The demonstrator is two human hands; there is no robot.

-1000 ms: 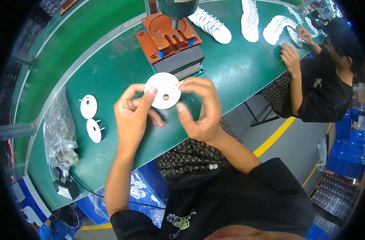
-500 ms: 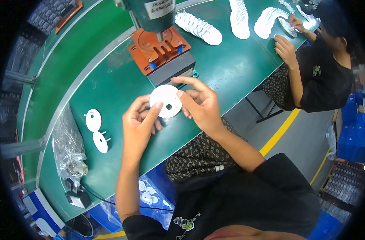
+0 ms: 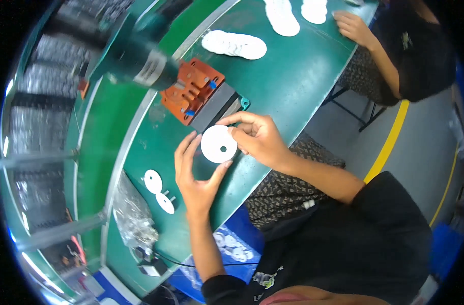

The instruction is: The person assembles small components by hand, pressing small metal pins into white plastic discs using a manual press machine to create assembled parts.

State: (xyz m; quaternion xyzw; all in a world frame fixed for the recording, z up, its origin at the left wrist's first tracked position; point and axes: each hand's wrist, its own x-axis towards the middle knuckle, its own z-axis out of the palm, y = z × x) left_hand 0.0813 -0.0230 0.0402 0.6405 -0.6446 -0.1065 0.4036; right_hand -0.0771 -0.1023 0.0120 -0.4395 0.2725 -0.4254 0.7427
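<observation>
A thin white round disc [image 3: 214,138] with a dark off-centre hole is held up over the green table, just in front of the machine. My right hand [image 3: 257,138] pinches it at its upper right edge between thumb and fingers. Around the disc's left and lower side, my left hand [image 3: 194,180] is spread, fingers and thumb wide apart. Its thumb tip is close to the lower edge; whether it touches I cannot tell. Beyond the disc stands the machine's orange fixture plate [image 3: 189,104] with blue parts on a dark block [image 3: 215,113].
Two white discs with pins [image 3: 164,202] lie left of my left hand, near a clear plastic bag [image 3: 132,211]. Rows of overlapping white discs [image 3: 237,44] lie at the back. A co-worker's hand [image 3: 353,28] rests at the far right. A blue bin [image 3: 250,223] with white pieces sits below the table edge.
My left thumb has come off the disc's face and the left fingers have spread apart. My right hand still holds the disc. The whole view has turned, shifting the machine leftward.
</observation>
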